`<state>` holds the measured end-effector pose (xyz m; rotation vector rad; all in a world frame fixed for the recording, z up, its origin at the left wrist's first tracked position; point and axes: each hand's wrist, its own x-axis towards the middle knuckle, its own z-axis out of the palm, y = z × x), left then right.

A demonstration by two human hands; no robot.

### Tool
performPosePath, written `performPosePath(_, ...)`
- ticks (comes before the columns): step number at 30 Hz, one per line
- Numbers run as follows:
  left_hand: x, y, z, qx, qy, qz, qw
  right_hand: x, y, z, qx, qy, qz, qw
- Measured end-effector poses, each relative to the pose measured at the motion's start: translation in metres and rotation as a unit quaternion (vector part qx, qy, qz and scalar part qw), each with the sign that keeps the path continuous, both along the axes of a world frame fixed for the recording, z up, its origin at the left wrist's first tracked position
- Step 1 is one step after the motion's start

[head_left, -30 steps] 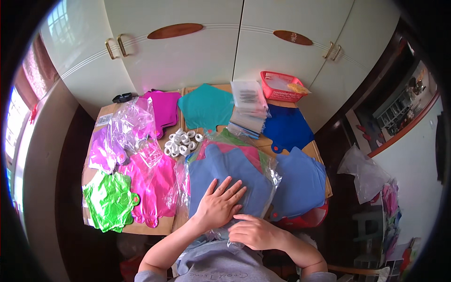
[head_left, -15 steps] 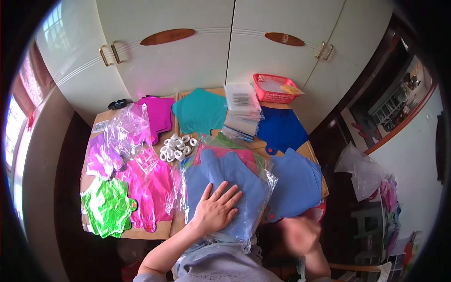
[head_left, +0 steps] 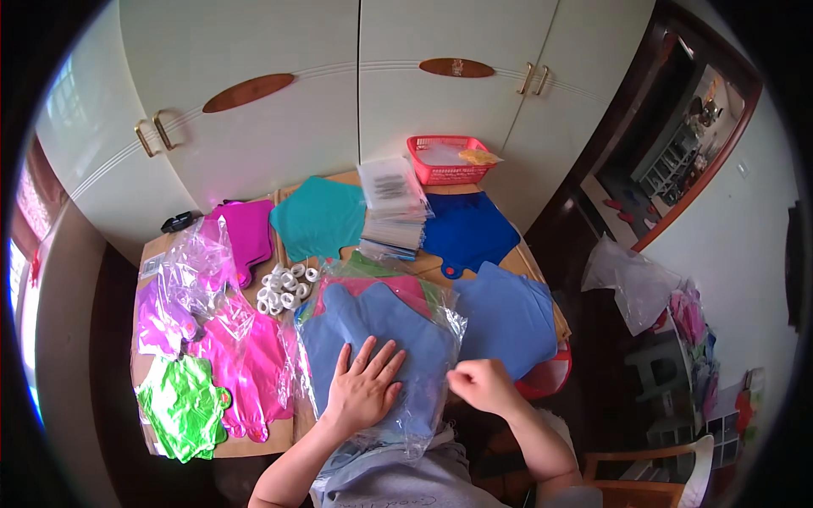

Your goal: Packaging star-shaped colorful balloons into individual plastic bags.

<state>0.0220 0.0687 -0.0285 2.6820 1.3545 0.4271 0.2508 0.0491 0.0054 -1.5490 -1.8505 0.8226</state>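
Observation:
My left hand (head_left: 366, 385) lies flat with fingers spread on a clear plastic bag (head_left: 428, 430) in front of me. Inside the bag is a dusty-blue flat star shape (head_left: 385, 326), like an uninflated foil balloon, with pink and green ones showing behind its upper edge. Close by the bag's right edge, my right hand (head_left: 484, 385) has its fingers curled closed. What they hold, if anything, is hidden. Just beyond that hand lies a pile of more dusty-blue star shapes (head_left: 506, 317).
Around the bag lie teal (head_left: 318, 216), dark-blue (head_left: 470, 230), magenta (head_left: 247, 227), pink (head_left: 250, 364) and shiny green (head_left: 182, 406) star shapes. Several small white rings (head_left: 284, 288), a stack of clear packets (head_left: 394, 207) and a pink basket (head_left: 449, 175) stand farther back. A wooden-armed chair (head_left: 699, 478) is at right.
My right hand has come up and left from below the dusty-blue pile to the bag's right edge. My left hand stays on the bag. The whole view has shifted.

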Motion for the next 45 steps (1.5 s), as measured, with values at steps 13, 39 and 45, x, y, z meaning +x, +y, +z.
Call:
performPosePath(13,0.001,0.001,0.001,-0.003,0.002,-0.01,1.0,-0.05,-0.002,-0.007,0.016,-0.301,0.145,0.942)
performPosePath(39,-0.001,0.001,0.0,-0.015,0.004,0.001,1.0,0.025,-0.034,0.027,0.267,-0.162,0.285,0.906)
performPosePath(45,0.0,0.001,-0.003,-0.003,0.005,-0.001,1.0,0.025,-0.039,0.037,0.214,-0.049,0.041,0.975)
